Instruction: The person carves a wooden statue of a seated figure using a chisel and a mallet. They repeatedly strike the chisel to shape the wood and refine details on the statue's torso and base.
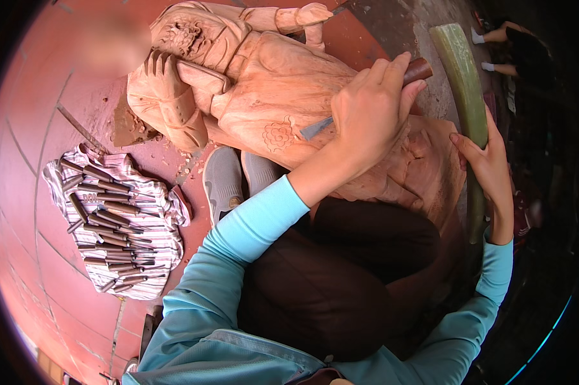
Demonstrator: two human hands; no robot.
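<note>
A carved wooden statue [289,77] of a robed figure lies on its back across the floor in front of me. My left hand [369,106] is wrapped around a chisel [417,70], its brown handle sticking out past the fingers. The flat metal blade [317,128] points left, close to a flower pattern [278,133] carved in the robe; whether its edge touches the wood I cannot tell. On the right, my right hand [488,160] grips a long green club-like bar [461,77], held upright beside the statue's lower end.
Many brown-handled carving tools [113,224] lie on a striped cloth [132,289] on the red tiled floor [52,256] at left. Wood chips [185,165] are scattered near my grey shoes [224,179]. Another person's legs [498,51] show at the upper right.
</note>
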